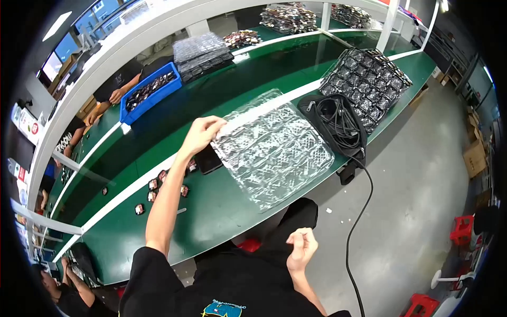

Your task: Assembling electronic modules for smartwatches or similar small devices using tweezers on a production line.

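Before us the green workbench [211, 230] takes up the most room, curving from the lower left up to the upper right. On its right end we see a stack of dark trays [364, 79], marked off in rows of compartments. Nearer to us is the clear plastic tray [277, 158], spread over the front of the bench, tilted in our view and reaching close to the near edge; the green shows through it, and its ridges shine. Across the bench, toward the back, another pile of trays [203, 55] stands just beside a blue bin [150, 94] filled with small dark pieces. Between the clear plastic tray and the dark stack sits an open black bag [338, 124] with coiled cable in it, and 1 black cord [364, 211] runs from it down past the bench edge. Of our 2 hands, the left hand [205, 134] pinches the upper left corner of the tray, while the right hand [302, 249] hovers off the near edge, fingers curled inward; we cannot tell whether it encloses anything. Beside the tray's left edge lies a flat dark object [210, 161], and smallest of all, little dark-and-red pieces [139, 209] lie scattered around our left forearm.
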The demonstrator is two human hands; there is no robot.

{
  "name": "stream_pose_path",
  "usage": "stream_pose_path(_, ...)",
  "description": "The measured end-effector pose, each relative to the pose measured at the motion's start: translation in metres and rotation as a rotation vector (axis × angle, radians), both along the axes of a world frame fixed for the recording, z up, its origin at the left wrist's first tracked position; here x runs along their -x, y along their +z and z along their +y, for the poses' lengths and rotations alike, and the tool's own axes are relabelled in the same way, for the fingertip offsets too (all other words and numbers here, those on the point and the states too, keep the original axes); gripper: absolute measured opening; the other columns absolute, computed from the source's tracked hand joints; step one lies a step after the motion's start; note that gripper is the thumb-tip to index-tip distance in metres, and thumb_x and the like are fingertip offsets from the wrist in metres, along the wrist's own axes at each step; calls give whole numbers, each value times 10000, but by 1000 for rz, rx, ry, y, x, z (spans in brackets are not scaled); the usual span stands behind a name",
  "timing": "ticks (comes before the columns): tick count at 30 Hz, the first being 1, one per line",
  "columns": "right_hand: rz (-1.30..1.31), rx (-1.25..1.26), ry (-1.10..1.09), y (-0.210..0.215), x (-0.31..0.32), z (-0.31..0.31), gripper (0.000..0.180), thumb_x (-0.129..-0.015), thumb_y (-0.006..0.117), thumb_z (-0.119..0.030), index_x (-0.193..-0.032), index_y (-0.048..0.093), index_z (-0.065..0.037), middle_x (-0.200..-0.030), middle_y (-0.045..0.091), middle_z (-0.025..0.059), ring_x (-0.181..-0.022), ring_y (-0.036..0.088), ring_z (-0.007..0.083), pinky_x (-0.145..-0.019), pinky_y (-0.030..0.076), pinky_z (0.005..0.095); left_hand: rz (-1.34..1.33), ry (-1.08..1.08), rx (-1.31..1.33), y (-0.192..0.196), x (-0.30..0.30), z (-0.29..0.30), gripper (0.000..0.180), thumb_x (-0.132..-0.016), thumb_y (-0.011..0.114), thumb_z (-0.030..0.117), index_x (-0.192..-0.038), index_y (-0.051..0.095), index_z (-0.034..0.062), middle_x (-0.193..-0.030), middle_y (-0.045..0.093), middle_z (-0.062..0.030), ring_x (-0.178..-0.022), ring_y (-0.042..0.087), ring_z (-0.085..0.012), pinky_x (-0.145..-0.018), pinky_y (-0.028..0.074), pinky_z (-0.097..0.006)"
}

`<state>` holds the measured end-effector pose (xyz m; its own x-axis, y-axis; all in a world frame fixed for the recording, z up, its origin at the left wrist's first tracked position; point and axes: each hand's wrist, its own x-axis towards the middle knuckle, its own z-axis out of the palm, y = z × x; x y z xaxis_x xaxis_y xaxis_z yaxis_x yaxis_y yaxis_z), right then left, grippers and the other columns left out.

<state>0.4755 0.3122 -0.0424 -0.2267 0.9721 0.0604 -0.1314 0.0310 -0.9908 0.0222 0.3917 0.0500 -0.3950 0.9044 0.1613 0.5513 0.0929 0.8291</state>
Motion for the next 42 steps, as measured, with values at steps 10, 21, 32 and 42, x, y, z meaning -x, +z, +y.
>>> stream_pose_path(10, -825, -834, 346, 47, 97, 75, 701, -929, 861, -489, -1495, 688, -114, -1694, 483, 255, -1632, 358, 471, -1300, 147, 778, 524, 88, 24, -21, 8, -25, 460, -1032, 756, 442, -1331, 790, 95, -1520, 654, -124, -1455, 558, -319, -1209, 453, -464)
stream_pose_path(21, -748, -784, 231, 35, 109, 95, 407, -874, 932, -340, -1058, 741, -32, -1492, 660, 180, -1567, 488, 432, -1295, 69, 806, 529, 471, -41, 12, 107, -257, 267, -1008, 790, 223, -1194, 797, 31, -1345, 745, -159, -1299, 678, -368, -1142, 515, -461)
stream_pose_path(32, -386, -1039, 651, 82, 266, -17, 370, -885, 888, -192, -1193, 751, -39, -1305, 722, 148, -1336, 659, 353, -1262, 380, 627, 504, 1163, 171, -81, 183, -456, 809, -924, 884, 395, -1578, 553, 53, -1579, 591, -217, -1481, 535, -402, -1219, 468, -498)
stream_pose_path(42, -566, -1118, 732, 70, 358, -21, 945, -848, 895, -630, -1484, 634, 19, -1516, 624, 250, -1450, 581, 438, -1247, 424, 579, 584, 957, 95, -76, 195, -445, 439, -1011, 791, 199, -1416, 674, 78, -1279, 703, -138, -1233, 642, -358, -1061, 531, -459)
